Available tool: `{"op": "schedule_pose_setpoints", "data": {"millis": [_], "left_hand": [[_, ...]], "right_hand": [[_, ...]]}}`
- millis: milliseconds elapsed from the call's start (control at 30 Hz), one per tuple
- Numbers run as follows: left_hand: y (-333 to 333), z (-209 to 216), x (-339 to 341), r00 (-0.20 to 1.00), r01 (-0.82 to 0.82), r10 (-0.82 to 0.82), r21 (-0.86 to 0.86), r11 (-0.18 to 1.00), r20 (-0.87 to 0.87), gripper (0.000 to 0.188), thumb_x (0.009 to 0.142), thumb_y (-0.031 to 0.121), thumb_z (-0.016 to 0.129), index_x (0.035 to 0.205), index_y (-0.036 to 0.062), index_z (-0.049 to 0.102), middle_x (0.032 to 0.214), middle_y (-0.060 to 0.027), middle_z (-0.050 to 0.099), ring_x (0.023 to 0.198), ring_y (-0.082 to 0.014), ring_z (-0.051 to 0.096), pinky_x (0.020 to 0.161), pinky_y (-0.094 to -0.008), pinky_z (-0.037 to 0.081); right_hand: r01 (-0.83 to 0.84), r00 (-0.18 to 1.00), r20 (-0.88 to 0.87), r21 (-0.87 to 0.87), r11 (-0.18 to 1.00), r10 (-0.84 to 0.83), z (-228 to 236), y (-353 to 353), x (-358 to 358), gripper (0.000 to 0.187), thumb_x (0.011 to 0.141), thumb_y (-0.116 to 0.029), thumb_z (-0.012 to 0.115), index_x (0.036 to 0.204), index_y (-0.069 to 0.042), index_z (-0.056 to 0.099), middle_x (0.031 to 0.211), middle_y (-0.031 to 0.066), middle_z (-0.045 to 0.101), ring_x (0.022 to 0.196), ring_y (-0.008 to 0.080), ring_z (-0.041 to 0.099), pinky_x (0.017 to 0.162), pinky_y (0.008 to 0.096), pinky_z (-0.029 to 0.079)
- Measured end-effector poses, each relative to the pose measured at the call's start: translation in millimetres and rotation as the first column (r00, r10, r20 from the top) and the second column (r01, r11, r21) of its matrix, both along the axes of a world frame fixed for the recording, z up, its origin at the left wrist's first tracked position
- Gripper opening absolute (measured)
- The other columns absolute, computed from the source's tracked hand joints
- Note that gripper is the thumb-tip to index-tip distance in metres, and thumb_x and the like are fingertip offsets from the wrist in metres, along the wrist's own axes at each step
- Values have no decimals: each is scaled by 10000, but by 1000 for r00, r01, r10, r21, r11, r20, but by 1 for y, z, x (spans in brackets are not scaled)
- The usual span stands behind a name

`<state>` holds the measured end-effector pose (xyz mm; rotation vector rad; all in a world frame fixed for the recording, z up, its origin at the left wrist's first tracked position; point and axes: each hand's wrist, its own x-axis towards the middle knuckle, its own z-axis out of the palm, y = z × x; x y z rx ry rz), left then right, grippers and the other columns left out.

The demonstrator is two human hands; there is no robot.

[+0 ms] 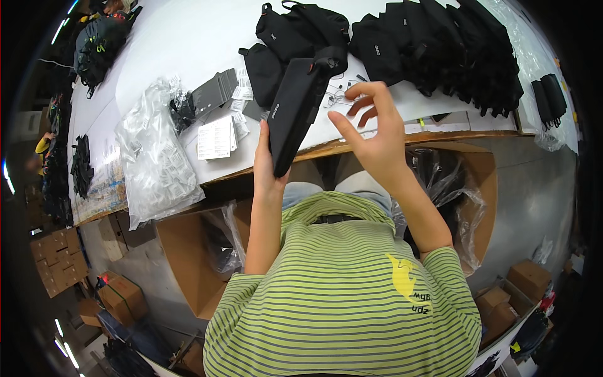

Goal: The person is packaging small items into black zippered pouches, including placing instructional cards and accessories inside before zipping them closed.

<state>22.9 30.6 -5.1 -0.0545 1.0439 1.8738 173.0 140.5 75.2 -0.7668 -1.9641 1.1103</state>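
Note:
A long black zip pouch with a loop at its far end stands tilted above the table's near edge. My left hand grips its lower end, thumb along the left side. To the right of the pouch my right hand is raised, thumb and fingers apart and nothing visible between them. Behind those fingertips, thin cords with small dark ends lie on the white table. Several similar black pouches are heaped just beyond the held one.
At the right, a row of black pouches leans together. A clear plastic bag of small packets, white cards and dark grey cards lie left. Below the edge stand open cardboard boxes with plastic liners.

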Motion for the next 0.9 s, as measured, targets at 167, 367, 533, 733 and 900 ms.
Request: {"op": "schedule_pose_setpoints", "data": {"millis": [167,367,533,733,900], "left_hand": [[-2,3,-2,995,56,-64,-100,993,-78,434,962,401,452,1109,6,553,985,-79,626,810,-138,621,656,-248,492],[-39,-26,-35,843,523,-505,62,850,-186,627,966,524,306,1169,-24,534,1045,-133,593,748,-164,588,629,-283,502],[-67,-10,-59,839,-22,-97,-212,977,-535,429,972,360,413,1118,-17,557,1049,-127,580,743,-156,582,625,-257,486],[-92,-36,-128,286,-528,-253,-372,763,-924,473,859,373,617,1137,-4,554,1128,-138,554,1046,-262,515,877,-366,416],[-107,-90,-157,100,-749,-718,-527,401,-689,865,745,569,660,1312,-35,411,1238,-264,468,1170,-421,407,988,-477,334]], "right_hand": [[-170,972,233,741,649,-10,-1,15,2,475,668,-56,667,1123,-159,579,1141,27,549,1163,203,462,986,391,358],[-421,847,473,319,849,242,-16,59,17,384,654,-44,708,1025,-122,645,973,71,640,938,240,609,822,320,488],[14,991,-134,186,983,11,12,140,29,314,838,-156,650,1136,-74,596,1026,68,634,876,134,612,780,257,481],[463,879,123,15,886,-461,-2,319,101,434,850,-332,606,1215,-98,579,910,108,648,831,213,635,640,321,527],[361,563,102,862,356,-820,6,276,80,416,821,-354,593,1184,-151,586,1126,113,549,989,322,552,884,413,430]]}}
